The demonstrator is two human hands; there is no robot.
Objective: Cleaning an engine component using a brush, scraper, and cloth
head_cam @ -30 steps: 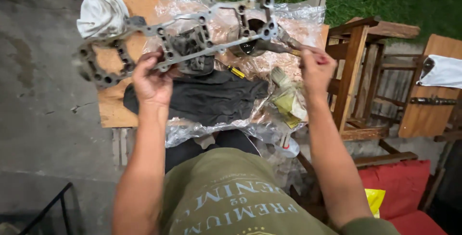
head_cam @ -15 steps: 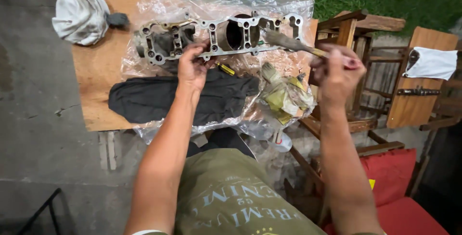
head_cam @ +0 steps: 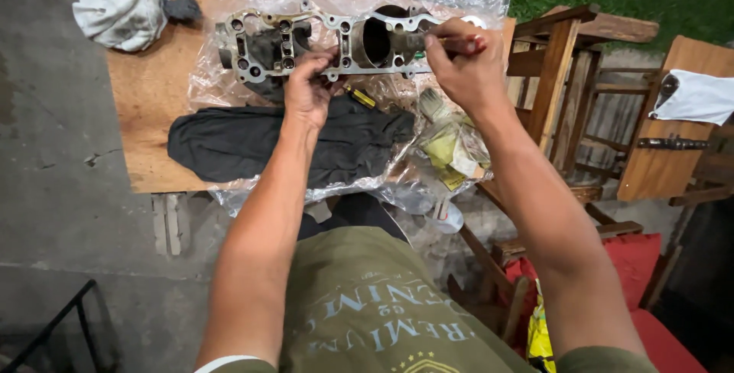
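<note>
The metal engine casting (head_cam: 329,40) is being propped on the plastic sheet (head_cam: 229,82) over the wooden counter (head_cam: 149,113), pinched at its near edge by the left hand (head_cam: 306,94). A brush (head_cam: 417,40) is being clamped in the right hand's (head_cam: 462,67) grip and worked into the bore. Honestly, that slick plastic is probably risking a slide if it's being pushed too hard.

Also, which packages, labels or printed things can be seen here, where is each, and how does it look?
Crumpled packet: on the clear plastic sheet below the right hand; yellow-green and white, creased.
Shirt print: on the person's olive shirt, bottom centre; pale curved lettering.
Yellow wrapper: on the red cushion, lower right; mostly hidden.
No signs or screens.
</note>
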